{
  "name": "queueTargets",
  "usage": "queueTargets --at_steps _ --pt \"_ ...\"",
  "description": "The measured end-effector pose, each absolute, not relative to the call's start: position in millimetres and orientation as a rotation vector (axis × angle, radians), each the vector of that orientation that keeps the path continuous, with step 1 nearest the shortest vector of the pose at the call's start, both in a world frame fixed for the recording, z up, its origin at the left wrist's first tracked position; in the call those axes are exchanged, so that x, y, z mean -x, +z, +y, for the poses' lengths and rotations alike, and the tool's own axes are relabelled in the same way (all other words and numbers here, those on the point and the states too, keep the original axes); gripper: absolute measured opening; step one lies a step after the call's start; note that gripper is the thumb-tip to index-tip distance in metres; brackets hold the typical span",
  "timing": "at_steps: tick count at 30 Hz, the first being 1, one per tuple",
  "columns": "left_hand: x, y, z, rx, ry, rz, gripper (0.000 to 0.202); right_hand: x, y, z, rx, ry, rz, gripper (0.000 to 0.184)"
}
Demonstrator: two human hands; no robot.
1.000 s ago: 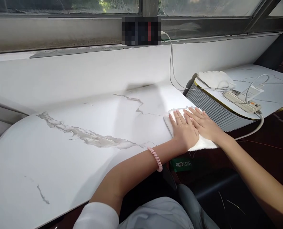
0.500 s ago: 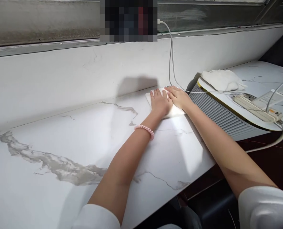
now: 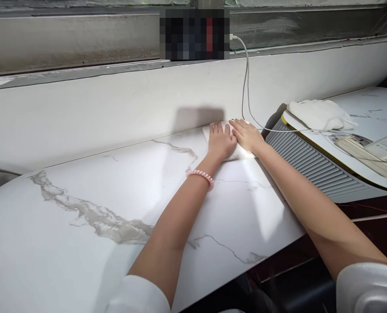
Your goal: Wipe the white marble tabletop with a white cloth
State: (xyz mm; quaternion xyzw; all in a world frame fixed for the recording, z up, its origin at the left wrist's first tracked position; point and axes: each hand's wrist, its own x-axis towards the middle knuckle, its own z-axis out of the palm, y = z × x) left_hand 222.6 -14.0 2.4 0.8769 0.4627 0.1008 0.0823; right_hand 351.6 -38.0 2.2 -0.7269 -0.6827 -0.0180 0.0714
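Note:
A folded white cloth (image 3: 242, 152) lies at the far right corner of a white marble table (image 3: 82, 191), close to the white wall. My left hand (image 3: 221, 140) presses flat on the cloth with its fingers stretched out. Beside it, touching, my right hand (image 3: 246, 134) also lies flat on the cloth, fingers pointing at the wall. A pink coiled band (image 3: 200, 176) circles my left wrist. Most of the cloth is hidden under the two hands.
A grey ribbed appliance (image 3: 314, 165) stands right of the table, with a second white cloth (image 3: 320, 114) and a power strip (image 3: 359, 148) on its top. A white cable (image 3: 245, 87) hangs from the window ledge down to it.
Both hands slid the cloth from the table's near right edge up to the far corner by the wall, then stayed there. My view shifted a little.

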Motion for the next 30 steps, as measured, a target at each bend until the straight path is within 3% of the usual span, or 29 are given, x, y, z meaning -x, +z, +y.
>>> queueTargets --at_steps 17,30 --pt "-119.4 4.4 -222.9 -2.737 0.262 1.258 0.058 -249.6 2.9 -257.2 2.264 -0.024 -2.017 0.059" --pt "-103.6 14.8 -190.4 -2.647 0.186 1.339 0.059 -233.1 -3.7 -212.7 2.146 -0.034 -1.958 0.054"
